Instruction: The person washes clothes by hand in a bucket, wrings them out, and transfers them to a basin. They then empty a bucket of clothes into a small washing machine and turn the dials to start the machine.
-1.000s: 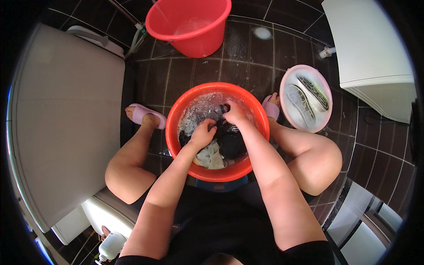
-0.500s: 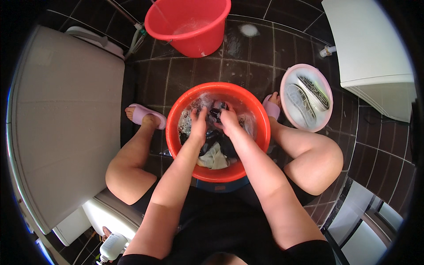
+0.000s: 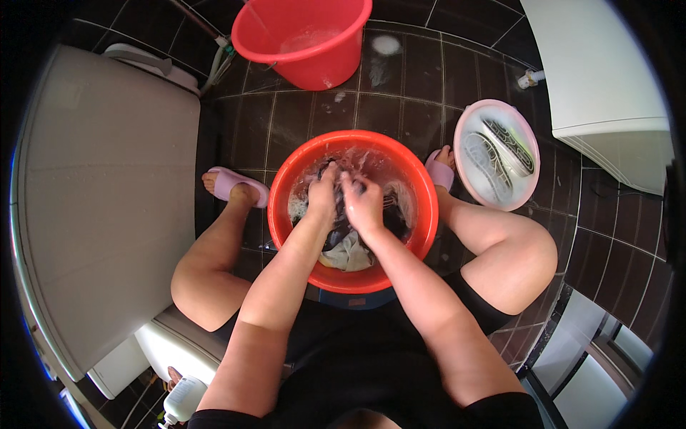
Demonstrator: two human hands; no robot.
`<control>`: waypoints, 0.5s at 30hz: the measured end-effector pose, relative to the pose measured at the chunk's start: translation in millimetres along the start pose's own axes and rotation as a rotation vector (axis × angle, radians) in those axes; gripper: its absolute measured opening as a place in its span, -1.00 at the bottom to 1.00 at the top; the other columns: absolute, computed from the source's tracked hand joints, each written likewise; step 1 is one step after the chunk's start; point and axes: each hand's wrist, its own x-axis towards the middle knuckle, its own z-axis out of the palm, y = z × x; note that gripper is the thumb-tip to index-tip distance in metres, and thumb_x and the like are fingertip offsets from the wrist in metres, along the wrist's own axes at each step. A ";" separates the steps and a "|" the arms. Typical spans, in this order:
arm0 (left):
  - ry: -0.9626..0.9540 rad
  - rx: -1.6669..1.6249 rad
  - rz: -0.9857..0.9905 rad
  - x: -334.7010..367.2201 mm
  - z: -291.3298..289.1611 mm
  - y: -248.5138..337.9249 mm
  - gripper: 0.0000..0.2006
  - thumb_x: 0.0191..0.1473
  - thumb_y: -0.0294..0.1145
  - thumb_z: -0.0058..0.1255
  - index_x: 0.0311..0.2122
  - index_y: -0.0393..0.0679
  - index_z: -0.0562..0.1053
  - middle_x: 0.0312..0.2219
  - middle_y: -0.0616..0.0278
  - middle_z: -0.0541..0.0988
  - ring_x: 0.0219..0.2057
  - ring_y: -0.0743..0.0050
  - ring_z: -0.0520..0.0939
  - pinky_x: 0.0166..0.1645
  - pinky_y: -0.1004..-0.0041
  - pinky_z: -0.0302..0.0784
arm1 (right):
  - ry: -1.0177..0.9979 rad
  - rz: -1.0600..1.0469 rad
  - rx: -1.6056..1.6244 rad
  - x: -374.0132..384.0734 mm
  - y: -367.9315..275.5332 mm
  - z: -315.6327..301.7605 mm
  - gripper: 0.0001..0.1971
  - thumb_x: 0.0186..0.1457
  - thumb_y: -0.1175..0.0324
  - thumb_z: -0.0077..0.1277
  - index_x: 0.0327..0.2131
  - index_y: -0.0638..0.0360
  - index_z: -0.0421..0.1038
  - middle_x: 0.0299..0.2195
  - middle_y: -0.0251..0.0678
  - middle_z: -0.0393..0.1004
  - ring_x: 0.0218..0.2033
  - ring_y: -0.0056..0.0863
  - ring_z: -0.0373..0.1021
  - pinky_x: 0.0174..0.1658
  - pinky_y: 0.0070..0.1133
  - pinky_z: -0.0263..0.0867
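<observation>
An orange-red basin (image 3: 284, 243) of sudsy water stands between my knees. Inside it, close together, my left hand (image 3: 323, 194) and my right hand (image 3: 363, 206) are closed on a wet dark cloth (image 3: 340, 209). The cloth's exact kind cannot be made out; part of it is covered by my fingers. More dark fabric (image 3: 395, 219) lies in the water beside my right hand. Nearest to me in the basin is a crumpled pale cloth (image 3: 349, 254). Foam and splashing water surround both hands.
A red bucket (image 3: 314, 61) stands beyond the basin. On the right, a pink basin (image 3: 530, 193) holds shoes (image 3: 509, 146) in foamy water. A white cabinet-like box (image 3: 607, 79) is at far right, a large pale appliance (image 3: 114, 193) at left, and a white pump bottle (image 3: 184, 398) lower left.
My hands have drawn closer together around the dark cloth, the right one shifting left and slightly nearer me. Water around them is more stirred up.
</observation>
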 end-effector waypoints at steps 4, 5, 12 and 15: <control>-0.052 -0.331 -0.180 1.1 -5.2 -8.2 -0.68 0.13 -0.21 -0.16 -0.10 -0.21 0.38 -0.23 0.20 0.50 -0.23 0.40 0.51 -0.13 0.42 0.41 | -0.065 -0.031 -0.094 36.0 30.6 -11.1 -0.70 0.05 0.22 0.01 -0.46 0.34 0.45 -0.57 -0.30 0.44 -0.50 -0.55 0.30 -0.37 -0.58 0.21; 0.000 -0.293 -0.070 3.7 -10.4 -12.8 -0.68 0.12 -0.22 -0.15 -0.09 -0.20 0.37 -0.23 0.21 0.49 -0.22 0.41 0.50 -0.13 0.42 0.40 | -0.056 -0.071 -0.106 42.2 31.5 -10.0 -0.68 0.05 0.18 0.00 -0.43 0.33 0.46 -0.55 -0.23 0.47 -0.48 -0.47 0.36 -0.34 -0.54 0.24; -0.035 -0.019 0.122 33.8 -46.0 -48.3 -0.57 -0.09 -0.47 -0.05 -0.03 -0.14 0.26 -0.14 0.22 0.44 -0.11 0.28 0.43 -0.04 0.39 0.33 | -0.286 -0.110 -0.362 60.0 75.9 -15.5 -0.40 -0.29 0.28 0.27 -0.11 0.24 0.31 -0.21 -0.19 0.43 -0.13 -0.37 0.34 -0.02 -0.54 0.20; -0.001 0.152 0.181 44.9 -53.6 -63.2 -0.50 -0.16 -0.57 -0.04 0.00 -0.18 0.26 -0.17 0.16 0.46 -0.16 0.27 0.46 -0.06 0.42 0.32 | -0.417 -0.031 -0.659 77.5 63.8 -30.5 -0.48 -0.31 0.48 0.14 -0.12 0.17 0.32 -0.17 -0.19 0.42 -0.09 -0.28 0.33 -0.01 -0.52 0.21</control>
